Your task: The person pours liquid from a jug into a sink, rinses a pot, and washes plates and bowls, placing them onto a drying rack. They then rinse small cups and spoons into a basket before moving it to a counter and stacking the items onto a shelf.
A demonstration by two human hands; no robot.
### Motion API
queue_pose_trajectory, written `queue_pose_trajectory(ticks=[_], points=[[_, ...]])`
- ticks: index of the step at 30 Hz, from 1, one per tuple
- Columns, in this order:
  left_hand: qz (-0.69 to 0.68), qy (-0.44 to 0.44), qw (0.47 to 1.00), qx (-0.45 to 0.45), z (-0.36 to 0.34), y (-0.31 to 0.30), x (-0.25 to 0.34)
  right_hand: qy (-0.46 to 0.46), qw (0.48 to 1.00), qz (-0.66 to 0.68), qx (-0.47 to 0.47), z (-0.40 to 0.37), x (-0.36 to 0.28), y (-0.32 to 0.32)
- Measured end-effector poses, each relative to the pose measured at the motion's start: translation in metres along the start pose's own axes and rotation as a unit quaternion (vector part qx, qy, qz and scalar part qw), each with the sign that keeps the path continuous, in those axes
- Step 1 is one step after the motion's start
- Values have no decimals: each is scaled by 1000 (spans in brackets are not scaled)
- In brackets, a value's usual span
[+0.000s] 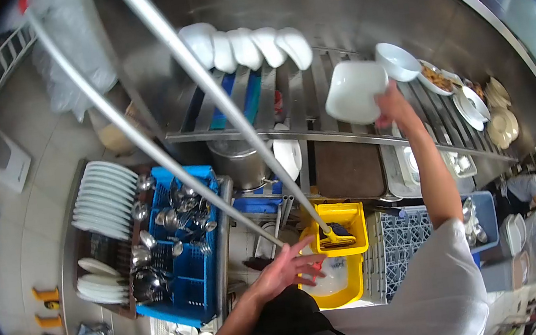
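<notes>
My right hand point(396, 106) reaches out over the slatted steel shelf point(344, 132) and grips a white square dish point(356, 91) by its right edge. The dish is slightly blurred and overlaps the slats. Just beyond it is a white bowl point(397, 60), with a dish of brown food point(436, 77) to the right. My left hand point(287, 272) hangs low with its fingers spread and nothing in them. Beneath it in this view is a yellow mop bucket point(361, 283), and a long metal handle point(234, 108) slants down to the bucket.
Several white dishes point(245, 48) lean in a row on the shelf. At left, a blue cutlery basket point(191, 274) holds spoons and forks beside stacked white plates point(103, 200). A grey dish rack point(411, 243) lies below the right arm. People point(529, 192) stand at far right.
</notes>
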State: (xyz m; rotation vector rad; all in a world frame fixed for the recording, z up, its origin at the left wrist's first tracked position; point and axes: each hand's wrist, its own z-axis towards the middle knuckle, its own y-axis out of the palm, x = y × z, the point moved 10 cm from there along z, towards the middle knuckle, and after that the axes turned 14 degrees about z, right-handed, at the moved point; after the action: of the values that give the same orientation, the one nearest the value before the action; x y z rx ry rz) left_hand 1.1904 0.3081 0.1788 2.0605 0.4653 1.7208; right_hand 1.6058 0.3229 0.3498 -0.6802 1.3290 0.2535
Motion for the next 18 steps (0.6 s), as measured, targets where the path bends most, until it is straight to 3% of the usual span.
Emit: queue_pose_trajectory(ticks=[3, 5, 7, 8, 9, 10, 11, 12, 13, 15, 16, 18], points=[[59, -19, 996, 62, -62, -11, -17, -69, 964, -246, 72, 79, -39, 33], [89, -12, 989, 119, -108, -17, -23, -240, 837, -471, 144, 129, -39, 64], [80, 19, 967, 241, -165, -30, -36, -175, 870, -438, 144, 152, -39, 90], [59, 26, 956, 288, -191, -30, -43, -129, 856, -492, 88, 148, -38, 112], [32, 34, 937, 347, -221, -30, -49, -299, 783, -525, 151, 185, -11, 123], [13, 45, 911, 411, -255, -28, -58, -247, 518, -809, 128, 245, 42, 150], [12, 43, 881, 471, -287, -20, -61, -429, 562, -674, 215, 217, 26, 152], [14, 49, 853, 519, -318, -13, -69, -499, 498, -673, 225, 190, 18, 168], [-15, 81, 823, 562, -348, -10, -90, -506, 533, -653, 183, 205, 18, 173], [-66, 84, 725, 680, -401, 10, -115, -411, 683, -594, 107, 243, 19, 174], [-92, 84, 683, 720, -423, 19, -135, -366, 734, -565, 92, 251, 15, 170], [-113, 60, 612, 781, -458, 37, -175, -319, 779, -531, 94, 246, 6, 164]])
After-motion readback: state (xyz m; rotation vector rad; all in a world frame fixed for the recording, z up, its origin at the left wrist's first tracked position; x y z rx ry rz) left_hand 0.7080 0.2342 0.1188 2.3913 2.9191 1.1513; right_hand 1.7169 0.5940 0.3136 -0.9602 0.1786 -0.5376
